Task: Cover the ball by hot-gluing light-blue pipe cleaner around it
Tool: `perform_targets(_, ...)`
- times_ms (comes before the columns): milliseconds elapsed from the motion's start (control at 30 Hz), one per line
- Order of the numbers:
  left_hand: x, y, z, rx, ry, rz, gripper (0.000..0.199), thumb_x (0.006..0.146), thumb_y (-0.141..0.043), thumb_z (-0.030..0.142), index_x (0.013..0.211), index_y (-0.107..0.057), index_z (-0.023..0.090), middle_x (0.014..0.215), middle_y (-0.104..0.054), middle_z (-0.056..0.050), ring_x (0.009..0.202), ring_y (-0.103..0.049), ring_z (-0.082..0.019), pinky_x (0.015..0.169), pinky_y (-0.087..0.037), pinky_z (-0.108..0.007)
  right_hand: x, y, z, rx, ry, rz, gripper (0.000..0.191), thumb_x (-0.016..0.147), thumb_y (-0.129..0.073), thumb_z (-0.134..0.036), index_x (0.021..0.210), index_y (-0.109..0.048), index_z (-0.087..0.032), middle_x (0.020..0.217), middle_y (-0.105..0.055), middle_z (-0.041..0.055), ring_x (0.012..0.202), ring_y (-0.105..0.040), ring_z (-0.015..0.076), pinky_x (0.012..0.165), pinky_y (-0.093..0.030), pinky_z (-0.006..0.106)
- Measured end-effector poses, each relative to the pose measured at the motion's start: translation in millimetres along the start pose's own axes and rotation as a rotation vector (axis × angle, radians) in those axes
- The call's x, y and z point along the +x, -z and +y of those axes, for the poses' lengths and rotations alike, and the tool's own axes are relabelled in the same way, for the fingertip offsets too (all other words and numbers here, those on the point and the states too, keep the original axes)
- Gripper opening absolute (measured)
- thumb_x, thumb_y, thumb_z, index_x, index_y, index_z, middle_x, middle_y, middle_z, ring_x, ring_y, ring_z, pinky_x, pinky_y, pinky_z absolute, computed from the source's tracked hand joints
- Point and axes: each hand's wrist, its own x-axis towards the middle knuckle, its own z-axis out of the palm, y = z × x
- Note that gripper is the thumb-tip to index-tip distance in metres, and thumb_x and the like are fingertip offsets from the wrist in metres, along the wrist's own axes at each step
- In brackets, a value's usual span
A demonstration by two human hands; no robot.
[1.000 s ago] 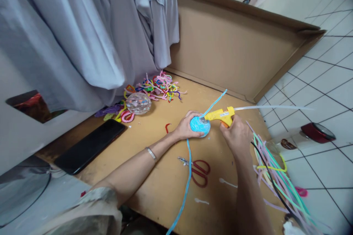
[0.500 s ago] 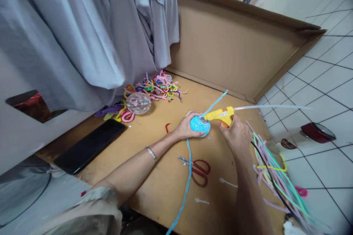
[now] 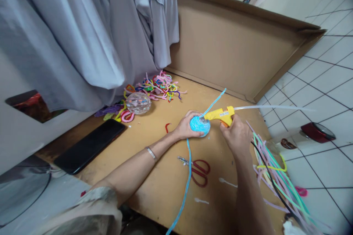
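My left hand [image 3: 187,125] is wrapped round a ball covered in blue pipe cleaner [image 3: 199,126], holding it over the table. One blue pipe cleaner end [image 3: 215,102] sticks up past the ball, and a long blue strand [image 3: 185,194] trails down towards the near edge. In my right hand [image 3: 237,134] is a yellow glue gun [image 3: 223,115], its nozzle at the top of the ball. A clear glue stick [image 3: 273,107] juts from the gun's back. Whether the nozzle touches the ball I cannot tell.
Red-handled scissors [image 3: 200,172] lie below the ball. Farther left are a black phone [image 3: 91,146], a clear faceted ball [image 3: 138,103] and a heap of coloured pipe cleaners [image 3: 162,84]. More pipe cleaners [image 3: 271,169] and a black cord lie right. A cardboard panel [image 3: 220,44] stands behind.
The upright blue pipe cleaner end has tipped slightly to the left and the ball has shifted very little. Both hands keep their hold.
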Motion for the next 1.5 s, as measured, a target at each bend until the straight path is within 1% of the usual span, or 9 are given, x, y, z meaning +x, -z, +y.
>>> perform_targets(300, -0.1, 0.1, 3.0, -0.017, -0.009, 0.008, 0.065, 0.051, -0.082, 0.034, 0.109, -0.056, 0.019, 0.114, -0.054, -0.009, 0.111, -0.055, -0.025, 0.100, -0.044, -0.042, -0.6, 0.0, 0.1, -0.004, 0.002, 0.001, 0.034, 0.085, -0.051, -0.036, 0.109, -0.059, -0.013, 0.083, -0.067, 0.0106, 0.073, -0.059, 0.0232, 0.057, -0.021, 0.029)
perform_targets(567, 0.1, 0.1, 1.3, -0.003, 0.008, 0.005, 0.067, 0.050, -0.083, 0.032, 0.110, -0.056, 0.021, 0.115, -0.055, -0.007, 0.112, -0.054, -0.026, 0.101, -0.043, -0.043, 0.1, -1.1, 0.8, 0.011, -0.001, 0.008, 0.035, 0.084, -0.051, -0.036, 0.109, -0.058, -0.013, 0.081, -0.067, 0.0103, 0.072, -0.058, 0.0232, 0.057, -0.023, 0.029)
perform_targets(800, 0.3, 0.4, 2.5, -0.012, 0.024, -0.005, 0.067, 0.050, -0.083, 0.032, 0.111, -0.056, 0.023, 0.114, -0.055, -0.007, 0.113, -0.054, -0.026, 0.102, -0.042, -0.043, 0.1, -1.8, 1.4, 0.008, 0.005, 0.003, 0.034, 0.084, -0.051, -0.037, 0.107, -0.059, -0.013, 0.079, -0.066, 0.0099, 0.071, -0.058, 0.0227, 0.056, -0.022, 0.029)
perform_targets(1033, 0.1, 0.0, 1.7, -0.021, -0.015, 0.006, 0.066, 0.051, -0.083, 0.033, 0.110, -0.056, 0.020, 0.114, -0.055, -0.008, 0.111, -0.055, -0.026, 0.100, -0.044, -0.044, 1.2, -2.2, 1.6, 0.000, -0.011, -0.011, 0.033, 0.084, -0.052, -0.036, 0.107, -0.059, -0.013, 0.080, -0.067, 0.0103, 0.072, -0.059, 0.0238, 0.056, -0.021, 0.028)
perform_targets(1200, 0.3, -0.5, 1.5, -0.008, -0.010, 0.008, 0.066, 0.051, -0.083, 0.033, 0.110, -0.056, 0.021, 0.114, -0.056, -0.007, 0.111, -0.055, -0.025, 0.101, -0.043, -0.043, 0.4, -2.3, 1.8, 0.010, 0.017, 0.012, 0.032, 0.085, -0.051, -0.036, 0.106, -0.060, -0.013, 0.080, -0.067, 0.0103, 0.071, -0.059, 0.0228, 0.056, -0.023, 0.028)
perform_targets(1333, 0.1, -0.4, 1.5, -0.007, 0.007, 0.007, 0.067, 0.050, -0.083, 0.032, 0.111, -0.056, 0.022, 0.114, -0.056, -0.007, 0.113, -0.054, -0.026, 0.101, -0.042, -0.043, 0.8, -2.6, 2.2, 0.002, 0.008, -0.009, 0.032, 0.084, -0.052, -0.036, 0.105, -0.060, -0.014, 0.078, -0.066, 0.0094, 0.069, -0.058, 0.0223, 0.056, -0.022, 0.029)
perform_targets(1500, -0.4, -0.1, 1.3, -0.009, 0.002, 0.007, 0.067, 0.051, -0.083, 0.033, 0.111, -0.056, 0.021, 0.115, -0.055, -0.008, 0.112, -0.055, -0.026, 0.101, -0.043, -0.043, 1.7, -1.2, 2.6, 0.000, -0.004, 0.006, 0.033, 0.084, -0.051, -0.037, 0.105, -0.060, -0.014, 0.078, -0.065, 0.0096, 0.070, -0.057, 0.0225, 0.056, -0.023, 0.029)
